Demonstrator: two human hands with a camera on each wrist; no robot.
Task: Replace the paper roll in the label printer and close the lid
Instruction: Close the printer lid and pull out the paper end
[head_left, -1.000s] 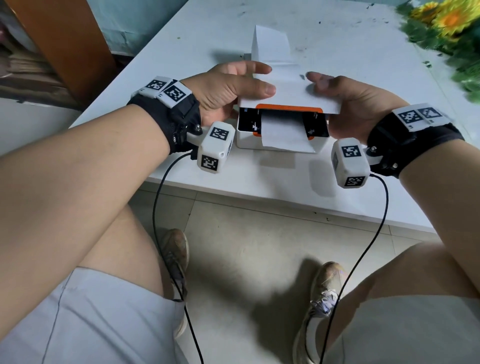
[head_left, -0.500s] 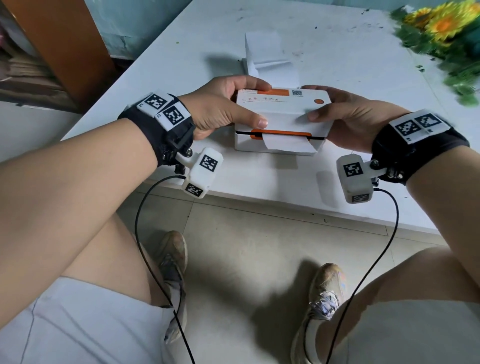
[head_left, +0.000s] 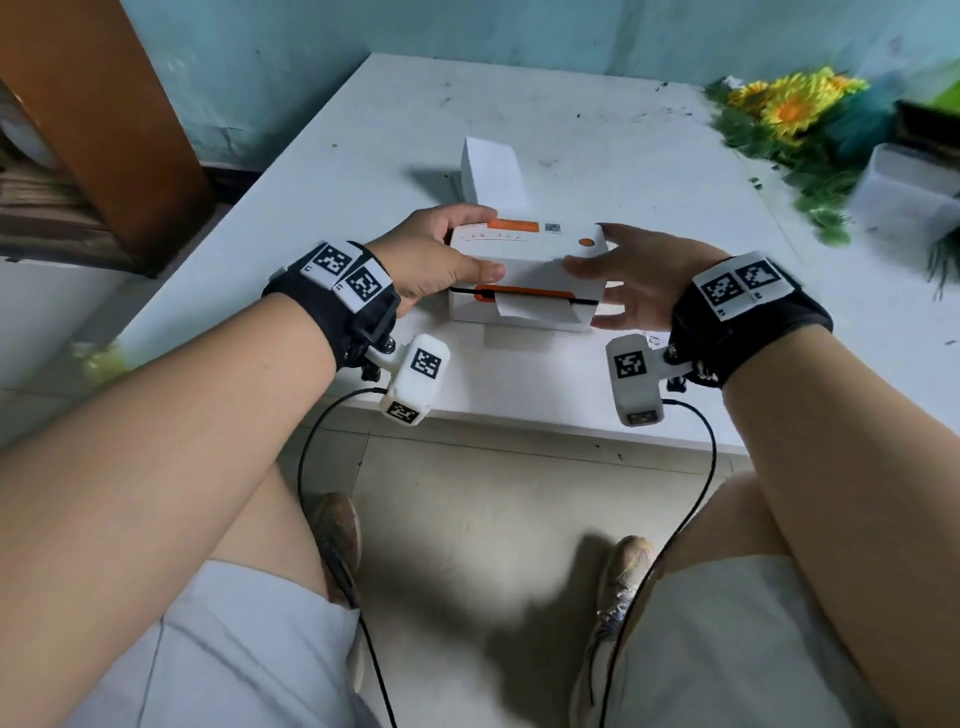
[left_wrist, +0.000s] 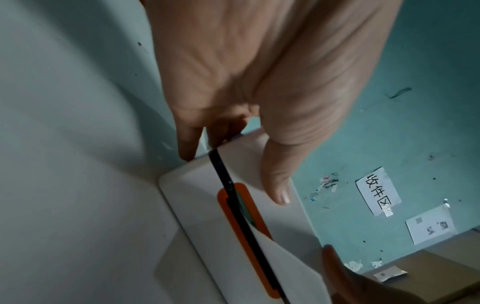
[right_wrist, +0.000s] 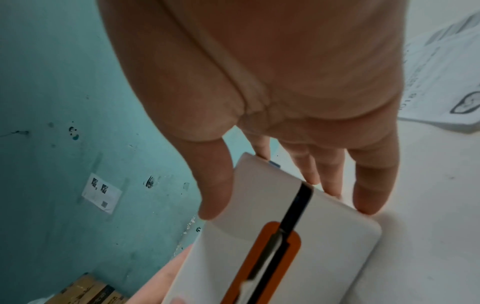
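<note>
The white label printer (head_left: 524, 270) with orange trim sits near the table's front edge, its lid down. A short paper strip (head_left: 524, 307) sticks out of the front slot. A white paper stack (head_left: 491, 174) stands right behind it. My left hand (head_left: 441, 257) grips the printer's left end, thumb across the lid's front and fingers curled round the back. My right hand (head_left: 631, 280) is at the right end with straight fingers. In the right wrist view its thumb lies by the lid (right_wrist: 259, 205) and its fingers run along the side. The left wrist view shows the printer (left_wrist: 233, 236) and its paper strip (left_wrist: 291, 263).
Artificial sunflowers (head_left: 789, 104) and a white container (head_left: 914, 197) occupy the table's back right. A brown wooden panel (head_left: 104, 130) stands at the left. The white table (head_left: 519, 410) ends just in front of the printer, above my knees. A teal wall lies behind.
The lid went from open to fully down over the paper. My right hand's fingers have straightened and eased off the lid. My left hand keeps its hold on the left end.
</note>
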